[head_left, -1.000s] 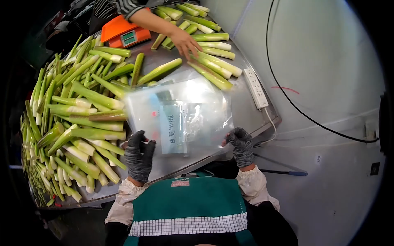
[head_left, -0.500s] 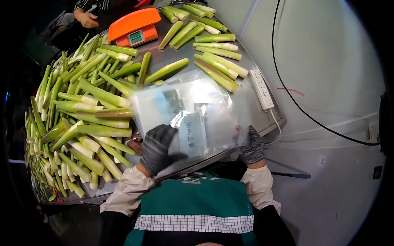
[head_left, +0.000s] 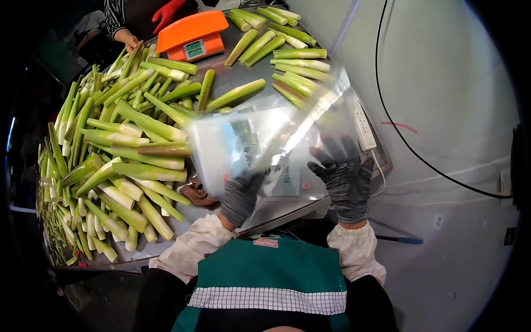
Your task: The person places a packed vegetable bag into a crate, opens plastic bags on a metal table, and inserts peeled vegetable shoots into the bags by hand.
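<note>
Several water bamboo stems (head_left: 300,53) lie grouped on the worktop (head_left: 227,76), many more heaped; left hand (head_left: 241,196) curled at unfilled plastic bags (head_left: 213,152) there, grip unclear; right hand (head_left: 347,180) spread wide.

Just on your side of the scale (head_left: 191,37), you have bare tabletop (head_left: 233,76) between stalks (head_left: 237,93). A heap (head_left: 130,133) and another person's hand (head_left: 130,42) obstruct its left; a red glove (head_left: 165,13), behind. Raised plastic (head_left: 332,108) blocks you farther right.
</note>
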The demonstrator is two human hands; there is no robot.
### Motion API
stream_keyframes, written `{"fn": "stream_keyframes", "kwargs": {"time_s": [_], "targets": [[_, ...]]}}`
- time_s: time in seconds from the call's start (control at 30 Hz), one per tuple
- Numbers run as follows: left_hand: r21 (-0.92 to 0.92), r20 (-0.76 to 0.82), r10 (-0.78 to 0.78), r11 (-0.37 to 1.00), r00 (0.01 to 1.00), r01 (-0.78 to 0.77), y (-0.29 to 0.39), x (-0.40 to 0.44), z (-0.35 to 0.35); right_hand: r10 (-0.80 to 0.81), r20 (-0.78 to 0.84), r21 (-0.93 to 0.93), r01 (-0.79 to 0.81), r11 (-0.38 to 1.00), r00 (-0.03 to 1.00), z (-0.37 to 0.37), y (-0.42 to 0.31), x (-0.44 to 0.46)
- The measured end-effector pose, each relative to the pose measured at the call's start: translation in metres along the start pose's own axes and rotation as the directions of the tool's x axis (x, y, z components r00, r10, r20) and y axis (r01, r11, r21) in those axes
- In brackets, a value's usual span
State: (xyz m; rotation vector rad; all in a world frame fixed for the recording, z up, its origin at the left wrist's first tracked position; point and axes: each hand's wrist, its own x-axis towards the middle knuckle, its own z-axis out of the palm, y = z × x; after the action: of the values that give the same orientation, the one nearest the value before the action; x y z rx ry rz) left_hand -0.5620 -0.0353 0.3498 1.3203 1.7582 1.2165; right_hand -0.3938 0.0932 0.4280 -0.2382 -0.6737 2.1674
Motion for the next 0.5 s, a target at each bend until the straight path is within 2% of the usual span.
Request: {"fn": "stream_keyframes", "kwargs": {"time_s": [0.03,0.07,0.1,0.13,0.17,0.2,0.23,0.27,0.3,0.33,0.4,0.43,0.47,0.5], "targets": [[-0.65,-0.061,-0.292,0.738,0.954,0.184,0.027,0.006,-0.008,-0.066,-0.034,-0.181,0.059,0.982,0.997,-0.016,0.004,-0.002],[-0.619,-0.04,-0.3,0.756,0.953,0.212,0.05,0.01,-0.026,-0.138,-0.199,-0.535,0.01,0.845,0.97,-0.038,0.014,-0.004],[-0.131,-0.236,0.073,0.986,0.969,-0.107,0.047,0.012,-0.03,-0.004,-0.291,-0.513,-0.152,0.845,0.957,-0.075,0.028,-0.012],[0.189,-0.255,0.317,0.943,0.914,-0.274,0.035,0.014,-0.026,0.126,-0.379,-0.475,-0.309,0.824,0.917,-0.109,0.041,-0.024],[0.502,-0.257,0.54,0.783,0.801,-0.367,0.022,0.016,-0.022,0.422,-0.19,0.036,-0.423,0.905,0.886,-0.121,0.061,-0.036],[0.581,-0.294,0.607,0.727,0.739,-0.366,0.001,0.019,-0.008,0.488,-0.032,0.291,-0.459,0.839,0.872,-0.109,0.069,-0.039],[0.545,-0.301,0.526,0.78,0.796,-0.309,-0.005,0.016,-0.001,0.54,0.127,0.501,-0.524,0.689,0.832,-0.097,0.076,-0.043],[0.543,-0.288,0.531,0.776,0.797,-0.321,-0.014,0.014,0.005,0.561,0.045,0.346,-0.54,0.768,0.827,-0.056,0.064,-0.044],[0.385,-0.281,0.367,0.89,0.887,-0.246,-0.025,0.013,0.011,0.557,-0.002,0.269,-0.536,0.8,0.83,-0.051,0.063,-0.045],[0.335,-0.266,0.318,0.916,0.91,-0.222,-0.037,0.01,0.016,0.552,-0.049,0.19,-0.535,0.823,0.832,-0.047,0.061,-0.045],[0.238,-0.235,0.217,0.958,0.947,-0.161,-0.055,0.004,0.024,0.434,0.069,0.297,-0.434,0.851,0.898,-0.078,0.074,-0.042],[-0.033,-0.26,0.03,0.999,0.965,-0.04,-0.059,0.0,0.028,0.417,-0.09,0.22,-0.39,0.894,0.905,-0.086,0.072,-0.044],[-0.184,-0.247,-0.07,0.983,0.967,0.024,-0.064,-0.003,0.03,0.41,-0.096,0.223,-0.381,0.897,0.907,-0.092,0.071,-0.045],[-0.336,-0.231,-0.17,0.938,0.958,0.086,-0.064,-0.006,0.031,0.382,-0.211,0.016,-0.388,0.922,0.9,-0.095,0.069,-0.045]]}}
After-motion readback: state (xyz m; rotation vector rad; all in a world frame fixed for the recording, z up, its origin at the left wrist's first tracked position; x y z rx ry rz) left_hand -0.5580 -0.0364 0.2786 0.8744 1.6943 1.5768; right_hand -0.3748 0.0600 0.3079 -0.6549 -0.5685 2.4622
